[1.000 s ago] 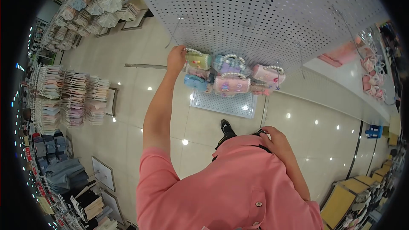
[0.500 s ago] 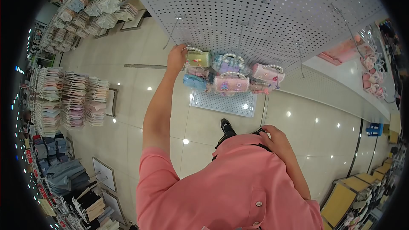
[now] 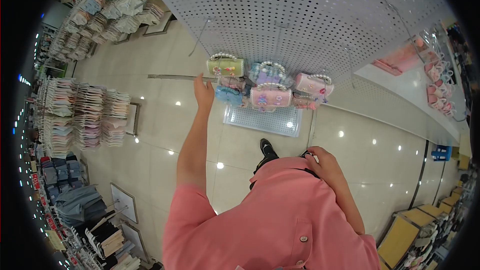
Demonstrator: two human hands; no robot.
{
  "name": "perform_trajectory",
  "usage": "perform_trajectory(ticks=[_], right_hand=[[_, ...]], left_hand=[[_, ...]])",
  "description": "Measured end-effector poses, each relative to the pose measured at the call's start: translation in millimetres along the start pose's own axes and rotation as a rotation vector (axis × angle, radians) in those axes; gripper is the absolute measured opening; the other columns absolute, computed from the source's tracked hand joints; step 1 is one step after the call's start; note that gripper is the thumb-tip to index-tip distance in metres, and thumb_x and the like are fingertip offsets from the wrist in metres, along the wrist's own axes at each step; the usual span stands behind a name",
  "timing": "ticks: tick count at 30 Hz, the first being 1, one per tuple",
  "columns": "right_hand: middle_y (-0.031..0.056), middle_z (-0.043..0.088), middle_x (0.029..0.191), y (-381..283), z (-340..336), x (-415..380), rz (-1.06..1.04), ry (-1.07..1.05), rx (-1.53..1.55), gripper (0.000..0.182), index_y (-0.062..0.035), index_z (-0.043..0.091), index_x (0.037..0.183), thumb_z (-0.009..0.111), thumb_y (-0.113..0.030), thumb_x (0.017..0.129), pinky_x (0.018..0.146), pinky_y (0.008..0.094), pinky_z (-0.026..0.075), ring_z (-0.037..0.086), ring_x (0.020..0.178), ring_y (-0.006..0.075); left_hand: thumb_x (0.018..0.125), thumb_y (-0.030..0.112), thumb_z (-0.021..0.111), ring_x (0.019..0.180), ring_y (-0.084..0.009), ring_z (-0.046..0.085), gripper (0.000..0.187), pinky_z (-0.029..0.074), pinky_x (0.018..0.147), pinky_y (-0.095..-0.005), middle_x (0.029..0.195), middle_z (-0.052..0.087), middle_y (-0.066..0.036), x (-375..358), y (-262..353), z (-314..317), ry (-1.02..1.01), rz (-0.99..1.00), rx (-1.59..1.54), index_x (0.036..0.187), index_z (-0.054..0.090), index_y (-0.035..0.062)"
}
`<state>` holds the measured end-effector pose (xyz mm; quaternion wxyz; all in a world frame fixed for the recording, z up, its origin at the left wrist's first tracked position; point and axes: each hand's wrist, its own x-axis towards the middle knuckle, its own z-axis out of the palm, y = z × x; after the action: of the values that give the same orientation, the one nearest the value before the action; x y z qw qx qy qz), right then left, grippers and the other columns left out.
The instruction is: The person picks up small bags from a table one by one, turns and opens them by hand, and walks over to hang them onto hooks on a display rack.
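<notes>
Small bags with pearl handles hang on the perforated panel (image 3: 240,15). The yellow-green bag (image 3: 225,68) is at the left, with a blue bag (image 3: 228,95) below it. A blue and lilac bag (image 3: 267,75) hangs in the middle, above a pink bag (image 3: 270,98); another pink bag (image 3: 313,84) is to the right. My left hand (image 3: 203,91) is just left of and below the yellow-green bag, fingers apart and holding nothing. My right hand (image 3: 324,162) rests at my waist with curled fingers; what they hold, if anything, is hidden.
Bare metal hooks (image 3: 201,35) stick out from the panel. Below the bags is a low perforated shelf (image 3: 262,120). Racks of hanging clothes (image 3: 87,115) stand at the left. Pink items (image 3: 439,95) hang at the right, above a blue stool (image 3: 441,153).
My left hand has let go of the yellow-green bag's pearl handle and moved down. That bag now hangs slightly further left, turned more level.
</notes>
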<state>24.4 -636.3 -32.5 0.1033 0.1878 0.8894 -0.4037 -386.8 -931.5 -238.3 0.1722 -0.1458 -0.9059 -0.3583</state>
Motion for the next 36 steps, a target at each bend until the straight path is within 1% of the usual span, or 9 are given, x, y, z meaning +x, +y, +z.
perform_trajectory(ticks=[8, 12, 15, 17, 23, 25, 26, 33, 36], right_hand=[[0.0215, 0.068, 0.111, 32, -10, -3, -0.100, -0.004, 0.014, 0.035, 0.0005, 0.063, 0.116, 0.062, -0.027, 0.095, 0.087, 0.0449, 0.053, 0.066, 0.099, 0.0393], [0.0222, 0.068, 0.111, 73, -21, -17, -0.163, 0.042, 0.013, 0.037, 0.0001, 0.064, 0.115, 0.062, -0.030, 0.094, 0.091, 0.0458, 0.051, 0.065, 0.103, 0.0397], [0.0222, 0.068, 0.112, 107, -37, -36, -0.142, 0.043, 0.007, 0.038, -0.0005, 0.063, 0.116, 0.060, -0.032, 0.095, 0.092, 0.0458, 0.051, 0.064, 0.104, 0.0393], [0.0208, 0.067, 0.113, 128, -56, -50, -0.131, 0.015, 0.014, 0.038, -0.0016, 0.063, 0.118, 0.057, -0.032, 0.097, 0.091, 0.0456, 0.051, 0.064, 0.105, 0.0387], [0.0206, 0.068, 0.107, 214, -111, -96, -0.050, 0.079, 0.067, 0.037, -0.0023, 0.063, 0.117, 0.058, -0.033, 0.097, 0.089, 0.0471, 0.051, 0.065, 0.101, 0.0390], [0.0210, 0.068, 0.107, 249, -122, -115, -0.020, 0.131, 0.064, 0.038, -0.0021, 0.063, 0.117, 0.058, -0.033, 0.096, 0.089, 0.0476, 0.051, 0.065, 0.101, 0.0392], [0.0212, 0.068, 0.108, 262, -132, -125, 0.011, 0.138, 0.078, 0.038, -0.0019, 0.063, 0.117, 0.058, -0.033, 0.096, 0.089, 0.0476, 0.051, 0.065, 0.102, 0.0393], [0.0211, 0.068, 0.109, 333, -181, -181, 0.176, 0.270, 0.190, 0.038, -0.0005, 0.063, 0.117, 0.060, -0.031, 0.095, 0.089, 0.0458, 0.051, 0.065, 0.102, 0.0382], [0.0207, 0.068, 0.110, 368, -198, -182, 0.206, 0.363, 0.298, 0.039, -0.0002, 0.064, 0.118, 0.061, -0.032, 0.095, 0.089, 0.0437, 0.052, 0.065, 0.101, 0.0367]], left_hand=[[0.086, 0.012, 0.067, 0.099, -0.0424, 0.061, 0.044, 0.050, 0.088, -0.0489, 0.107, 0.064, -0.025, -264, -31, 26, -0.202, -0.254, 0.107, 0.125, 0.057, -0.0051], [0.090, 0.031, 0.063, 0.119, -0.0405, 0.059, 0.048, 0.046, 0.104, -0.0458, 0.124, 0.064, -0.027, -408, -10, 31, -0.858, -0.455, 0.197, 0.121, 0.062, -0.0071], [0.087, 0.030, 0.068, 0.111, -0.0376, 0.065, 0.039, 0.050, 0.096, -0.0450, 0.111, 0.070, -0.023, -467, 26, 23, -1.249, -0.655, 0.194, 0.113, 0.070, 0.0013], [0.087, 0.029, 0.068, 0.109, -0.0374, 0.066, 0.037, 0.051, 0.095, -0.0449, 0.110, 0.071, -0.022, -472, 55, 17, -1.418, -0.733, 0.212, 0.112, 0.071, 0.0017], [0.086, 0.028, 0.068, 0.105, -0.0367, 0.068, 0.033, 0.052, 0.091, -0.0444, 0.104, 0.072, -0.021, -421, 190, 53, -1.418, -0.694, 0.087, 0.107, 0.073, 0.0030], [0.086, 0.027, 0.068, 0.103, -0.0365, 0.068, 0.031, 0.053, 0.090, -0.0443, 0.102, 0.073, -0.021, -419, 205, 96, -1.340, -0.520, 0.076, 0.105, 0.073, 0.0035], [0.086, 0.026, 0.065, 0.096, -0.0357, 0.070, 0.029, 0.054, 0.086, -0.0434, 0.097, 0.073, -0.020, -424, 188, 126, -1.233, -0.246, 0.114, 0.100, 0.074, 0.0023], [0.090, 0.032, 0.062, 0.099, -0.0354, 0.069, 0.035, 0.053, 0.088, -0.0423, 0.103, 0.072, -0.022, -378, 310, 244, -1.249, -0.039, 0.110, 0.104, 0.073, 0.0020], [0.093, 0.030, 0.063, 0.101, -0.0326, 0.069, 0.034, 0.053, 0.090, -0.0401, 0.107, 0.072, -0.020, -359, 430, 279, -1.251, -0.023, -0.109, 0.111, 0.070, 0.0013]])
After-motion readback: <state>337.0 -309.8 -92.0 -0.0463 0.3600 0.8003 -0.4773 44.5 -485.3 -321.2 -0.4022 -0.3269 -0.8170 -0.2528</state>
